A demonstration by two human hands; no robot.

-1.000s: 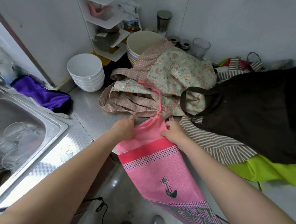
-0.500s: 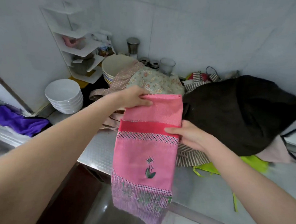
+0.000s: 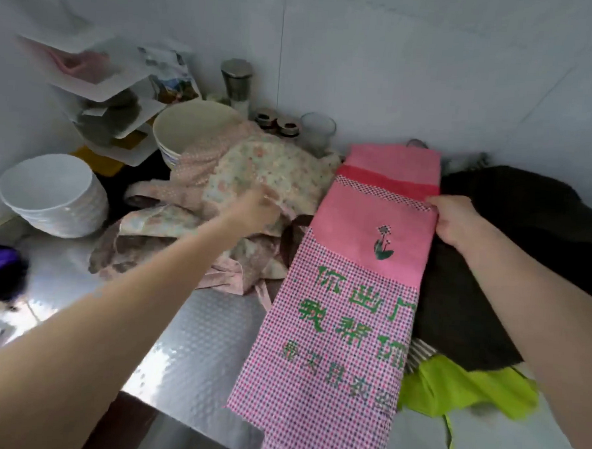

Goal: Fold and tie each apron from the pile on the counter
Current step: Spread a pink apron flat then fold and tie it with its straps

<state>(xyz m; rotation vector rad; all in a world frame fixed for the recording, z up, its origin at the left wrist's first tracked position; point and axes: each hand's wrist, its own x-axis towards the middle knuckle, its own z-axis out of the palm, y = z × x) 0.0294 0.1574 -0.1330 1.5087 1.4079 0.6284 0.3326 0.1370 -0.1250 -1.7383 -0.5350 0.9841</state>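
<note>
Our right hand (image 3: 454, 220) grips the right edge of the pink apron (image 3: 364, 262), lying lengthwise across the worktop (image 3: 196, 339) and pile. Our left hand (image 3: 254, 210) is blurred, seemingly empty. We should flatten it before folding.

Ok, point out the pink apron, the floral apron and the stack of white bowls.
pink apron (image 3: 366, 224): head view, plain pink panel left of the flower motif.
floral apron (image 3: 277, 168): head view, crumpled top.
stack of white bowls (image 3: 82, 209): head view, outer wall.
</note>
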